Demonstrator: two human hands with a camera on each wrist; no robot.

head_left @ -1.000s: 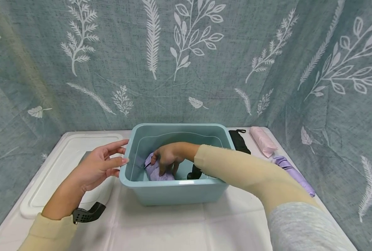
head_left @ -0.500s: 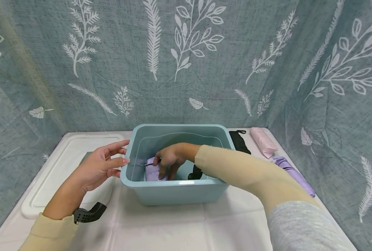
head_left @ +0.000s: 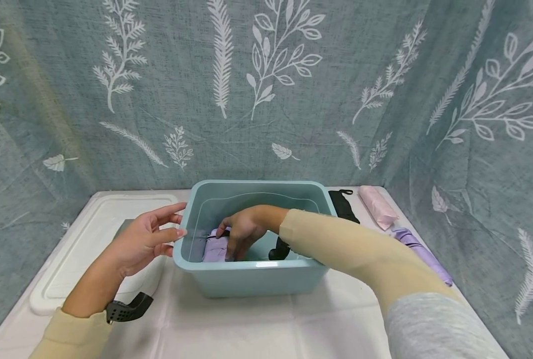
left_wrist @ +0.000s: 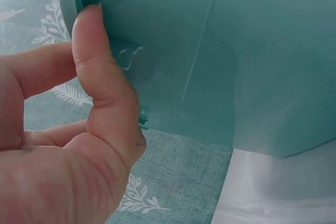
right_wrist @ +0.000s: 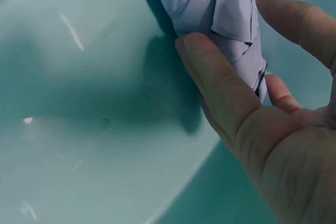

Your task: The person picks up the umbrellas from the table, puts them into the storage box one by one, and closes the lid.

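Lavender folded fabric bundle (head_left: pixel 214 250): pleated, overlapping folds, narrow dark band near far end; lying on the bin floor toward the left end, near end hidden by the front wall; held between thumb and fingers of the right hand (head_left: pixel 245 228).

Pale blue-green plastic bin (head_left: pixel 254 280): rectangular, rounded corners, lidless, upright; left hand (head_left: pixel 141 242) touching its left rim.

Your left hand (left_wrist: pixel 79 169) touches the teal plastic bin (left_wrist: pixel 262 61) near its rim; leaf-print fabric (left_wrist: pixel 178 169) and white cloth (left_wrist: pixel 273 192) show beyond.
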